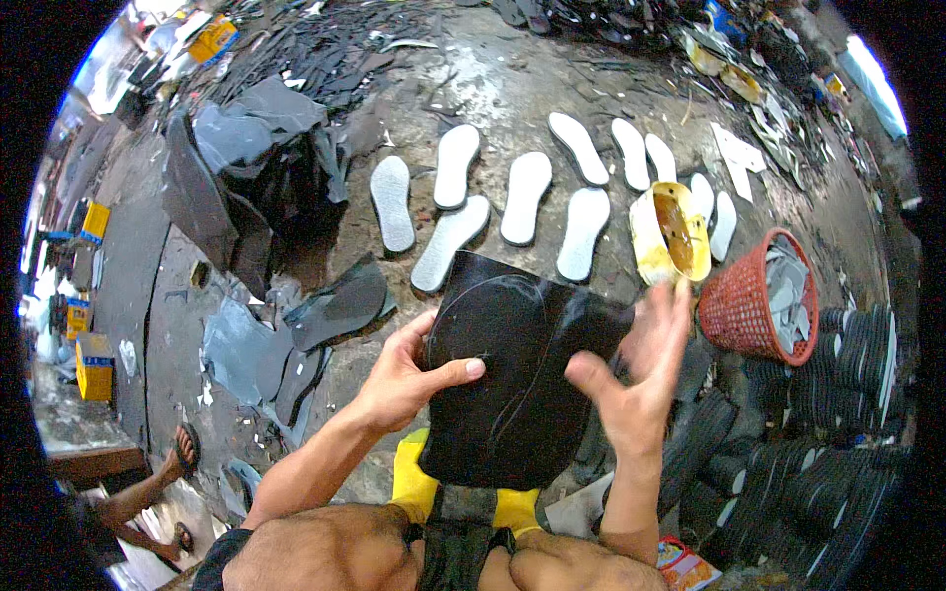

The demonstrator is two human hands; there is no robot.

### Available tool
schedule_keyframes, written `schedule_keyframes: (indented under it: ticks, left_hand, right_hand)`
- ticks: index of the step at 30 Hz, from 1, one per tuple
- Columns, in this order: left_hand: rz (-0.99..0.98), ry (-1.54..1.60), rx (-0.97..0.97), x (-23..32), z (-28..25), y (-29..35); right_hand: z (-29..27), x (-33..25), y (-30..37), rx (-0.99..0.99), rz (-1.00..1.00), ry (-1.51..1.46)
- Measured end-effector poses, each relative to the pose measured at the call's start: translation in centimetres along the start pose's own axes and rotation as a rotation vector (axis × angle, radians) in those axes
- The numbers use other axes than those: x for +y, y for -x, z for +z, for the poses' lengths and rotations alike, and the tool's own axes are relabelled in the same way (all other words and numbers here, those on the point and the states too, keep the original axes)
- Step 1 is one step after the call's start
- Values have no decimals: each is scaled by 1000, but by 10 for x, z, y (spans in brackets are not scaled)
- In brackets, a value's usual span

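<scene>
My left hand (409, 372) grips the left edge of a black rubber-like sheet (503, 384), thumb on top and fingers behind. Pale curved lines run across the sheet's face, and its right upper part bends. At the right edge of the sheet my right hand (641, 369) is open, with its fingers stretched away from me and its thumb apart, close to the sheet. Beyond the sheet, several white sole-shaped pieces (527, 197) lie on the floor. To their right stands a cut-open yellow container (645, 236) with an amber-brown inside.
A red basket (744, 305) of grey scraps leans at the right, near stacked black soles (788, 492). Dark sheets (256, 158) and a grey offcut (241, 350) lie on the left. Another person's sandalled foot (185, 448) shows at lower left. Scraps heap along the far side.
</scene>
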State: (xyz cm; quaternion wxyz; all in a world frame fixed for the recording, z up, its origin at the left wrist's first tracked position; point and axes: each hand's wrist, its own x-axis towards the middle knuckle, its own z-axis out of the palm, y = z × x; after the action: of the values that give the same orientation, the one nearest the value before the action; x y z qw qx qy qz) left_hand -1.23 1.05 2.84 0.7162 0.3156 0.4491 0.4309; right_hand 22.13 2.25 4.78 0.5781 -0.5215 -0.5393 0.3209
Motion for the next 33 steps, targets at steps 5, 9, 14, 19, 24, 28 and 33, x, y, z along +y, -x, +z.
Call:
schedule_keyframes:
  ticks: [5, 9, 14, 19, 24, 28, 33]
  left_hand:
    - [-38, 20, 19, -16, -17, 3]
    - [-124, 264, -93, -44, -44, 9]
    - [-172, 683, -99, -125, -66, 29]
    - [29, -992, 44, -182, -85, 69]
    - [455, -1654, -116, -196, -101, 39]
    - [391, -1773, -222, -195, -102, 31]
    - [284, -1213, -62, -182, -111, 19]
  right_hand:
    - [-6, 9, 23, -154, 580, -330]
    - [-14, 31, 14, -267, 607, -492]
    - [17, 90, -37, -772, 439, -1]
    - [72, 121, 3, -656, -322, 828]
    - [82, 155, 126, -844, -311, 777]
    - [4, 192, 140, -631, -71, 1009]
    - [-29, 205, 121, -646, 266, 901]
